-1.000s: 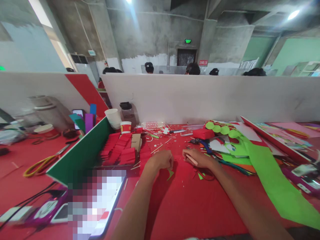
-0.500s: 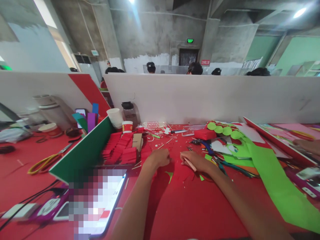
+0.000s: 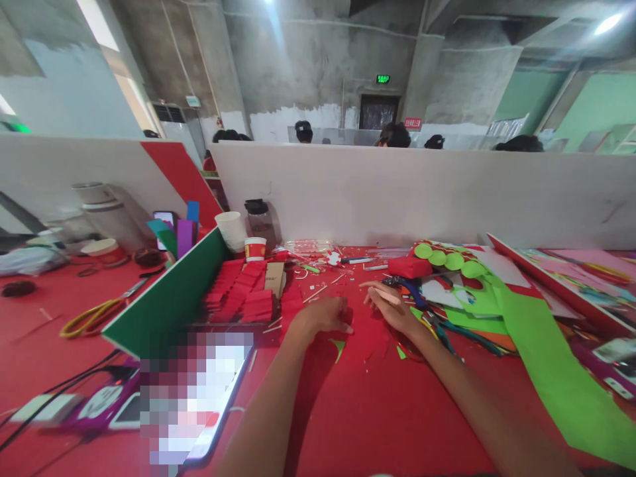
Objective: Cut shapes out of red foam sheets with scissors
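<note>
My left hand [image 3: 328,315] rests over red sheet material in the middle of the table. Its thumb is apart from its bent fingers, and it grips nothing that I can see. To the right, my right hand [image 3: 392,310] is raised slightly, index finger reaching left. A pale wooden-looking stick [image 3: 391,297] lies in its grip; its exact kind is unclear. Between and below the hands is a red piece [image 3: 366,341], which blends into the red table. A small green scrap [image 3: 339,349] lies just below my left hand.
Stacked red pieces [image 3: 243,291] and a large phone [image 3: 218,391] are at left, beside a green divider [image 3: 163,298]. Pliers [image 3: 415,295], green sheets [image 3: 536,331] and green discs [image 3: 453,261] lie at right. Cups [image 3: 256,249] and a bottle [image 3: 259,222] stand behind.
My left hand has loosened from a fist and its thumb now shows apart. My right hand has lifted away from the red piece, with its index finger extended and the stick tilted differently.
</note>
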A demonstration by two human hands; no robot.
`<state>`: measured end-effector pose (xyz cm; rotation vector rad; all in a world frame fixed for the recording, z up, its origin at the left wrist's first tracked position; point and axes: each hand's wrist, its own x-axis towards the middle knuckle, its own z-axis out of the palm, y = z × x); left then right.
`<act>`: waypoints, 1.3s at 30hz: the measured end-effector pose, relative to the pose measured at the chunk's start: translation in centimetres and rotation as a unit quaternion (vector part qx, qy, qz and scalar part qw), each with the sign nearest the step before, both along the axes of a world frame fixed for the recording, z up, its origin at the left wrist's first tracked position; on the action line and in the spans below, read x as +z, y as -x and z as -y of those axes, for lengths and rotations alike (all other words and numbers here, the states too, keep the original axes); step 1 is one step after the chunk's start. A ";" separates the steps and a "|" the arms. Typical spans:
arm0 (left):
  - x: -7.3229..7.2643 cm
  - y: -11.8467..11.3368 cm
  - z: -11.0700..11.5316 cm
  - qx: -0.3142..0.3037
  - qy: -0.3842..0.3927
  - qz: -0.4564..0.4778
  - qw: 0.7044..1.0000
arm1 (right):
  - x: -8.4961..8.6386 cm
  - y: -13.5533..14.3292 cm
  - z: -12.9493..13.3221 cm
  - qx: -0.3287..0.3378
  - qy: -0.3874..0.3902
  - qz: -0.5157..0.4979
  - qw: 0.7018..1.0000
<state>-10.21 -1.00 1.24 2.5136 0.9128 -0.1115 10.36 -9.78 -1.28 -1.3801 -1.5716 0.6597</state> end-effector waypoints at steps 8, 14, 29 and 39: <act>-0.5 0.0 -0.3 0.002 0.041 0.003 0.999 | 0.4 0.5 0.2 -0.014 0.012 0.016 1.000; -1.0 0.5 -1.1 0.024 0.031 0.004 0.999 | 0.1 1.5 0.4 0.037 0.025 0.045 0.998; -0.5 0.7 -0.9 0.008 0.052 0.025 0.998 | -0.7 2.1 0.2 0.005 0.071 0.051 0.996; -0.6 0.4 -0.8 0.029 0.057 0.004 0.998 | -0.2 2.4 0.5 0.002 0.071 0.061 0.996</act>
